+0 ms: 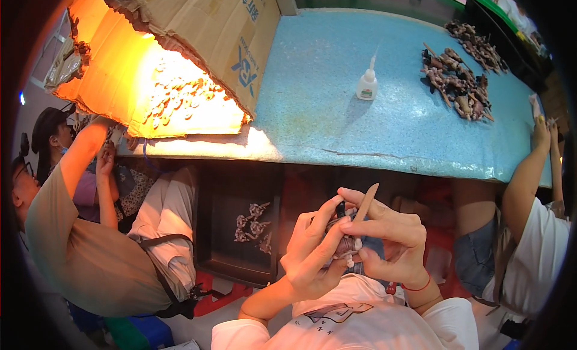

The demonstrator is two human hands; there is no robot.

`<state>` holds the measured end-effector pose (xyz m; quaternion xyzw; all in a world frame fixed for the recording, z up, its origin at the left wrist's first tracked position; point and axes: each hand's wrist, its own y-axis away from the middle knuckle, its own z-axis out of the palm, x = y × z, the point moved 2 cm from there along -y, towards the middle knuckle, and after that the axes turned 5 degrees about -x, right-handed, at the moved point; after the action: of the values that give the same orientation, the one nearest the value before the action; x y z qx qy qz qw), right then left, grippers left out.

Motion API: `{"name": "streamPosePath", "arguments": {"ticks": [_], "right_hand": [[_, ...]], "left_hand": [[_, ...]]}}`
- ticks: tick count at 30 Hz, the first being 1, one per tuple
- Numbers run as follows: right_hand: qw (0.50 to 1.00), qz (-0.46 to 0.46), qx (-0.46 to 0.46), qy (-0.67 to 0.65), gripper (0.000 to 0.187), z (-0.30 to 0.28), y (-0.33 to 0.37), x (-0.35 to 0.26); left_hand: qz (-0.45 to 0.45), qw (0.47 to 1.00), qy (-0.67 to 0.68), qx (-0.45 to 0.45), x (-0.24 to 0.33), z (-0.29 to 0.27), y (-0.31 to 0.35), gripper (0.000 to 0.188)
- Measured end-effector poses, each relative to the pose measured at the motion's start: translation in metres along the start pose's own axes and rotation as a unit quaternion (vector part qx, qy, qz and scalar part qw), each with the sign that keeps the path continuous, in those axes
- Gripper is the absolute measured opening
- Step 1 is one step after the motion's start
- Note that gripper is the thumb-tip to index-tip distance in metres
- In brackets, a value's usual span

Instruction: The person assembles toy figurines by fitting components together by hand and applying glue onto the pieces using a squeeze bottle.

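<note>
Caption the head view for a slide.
The left hand and right hand hold a small object and a tan pointed piece near a blue table with a white bottle.

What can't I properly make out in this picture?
All in the head view:
- Most of the small figure: covered by the left hand and right hand.
- The lower end of the tan strip: behind fingers.
- Details of the pieces in the cardboard box: washed out by glare.
- The far pile's separate parts: too small.
</note>
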<state>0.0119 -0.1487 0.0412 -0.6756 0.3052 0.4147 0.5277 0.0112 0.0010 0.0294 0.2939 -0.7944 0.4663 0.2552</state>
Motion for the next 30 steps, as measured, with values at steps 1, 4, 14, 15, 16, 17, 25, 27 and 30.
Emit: {"name": "streamPosePath", "arguments": {"ticks": [1, 4, 14, 15, 16, 17, 25, 27, 30], "right_hand": [[1.0, -0.002, 0.0, -0.002, 0.046, 0.0, 0.001, 0.0], [1.0, -0.001, 0.007, -0.009, 0.046, -0.001, 0.001, 0.0], [0.99, 0.058, 0.038, -0.127, 0.049, -0.003, 0.009, 0.015], [0.983, 0.072, 0.041, -0.167, 0.048, -0.004, 0.01, 0.018], [0.974, 0.086, 0.044, -0.206, 0.048, -0.005, 0.012, 0.02], [0.974, 0.087, 0.04, -0.206, 0.048, -0.006, 0.014, 0.023], [0.946, 0.11, 0.057, -0.298, 0.046, -0.006, 0.022, 0.034], [0.949, 0.104, 0.054, -0.294, 0.047, -0.007, 0.022, 0.034], [0.956, 0.082, 0.046, -0.278, 0.047, -0.008, 0.021, 0.037]], "left_hand": [[0.003, 1.0, -0.003, 0.002, 0.001, 0.0, 0.0, 0.053], [-0.011, 1.0, 0.0, 0.003, 0.003, 0.002, -0.001, 0.053], [-0.004, 1.0, -0.008, -0.023, -0.003, 0.003, -0.009, 0.052], [-0.011, 0.999, -0.022, -0.03, -0.003, 0.005, -0.009, 0.056], [-0.018, 0.999, -0.035, -0.037, -0.002, 0.006, -0.009, 0.06], [-0.02, 0.999, -0.036, -0.034, -0.003, 0.007, -0.01, 0.06], [-0.047, 0.994, -0.087, -0.046, 0.0, 0.014, -0.011, 0.056], [-0.048, 0.994, -0.085, -0.045, 0.0, 0.015, -0.012, 0.056], [-0.048, 0.994, -0.086, -0.044, 0.002, 0.014, -0.014, 0.055]]}}
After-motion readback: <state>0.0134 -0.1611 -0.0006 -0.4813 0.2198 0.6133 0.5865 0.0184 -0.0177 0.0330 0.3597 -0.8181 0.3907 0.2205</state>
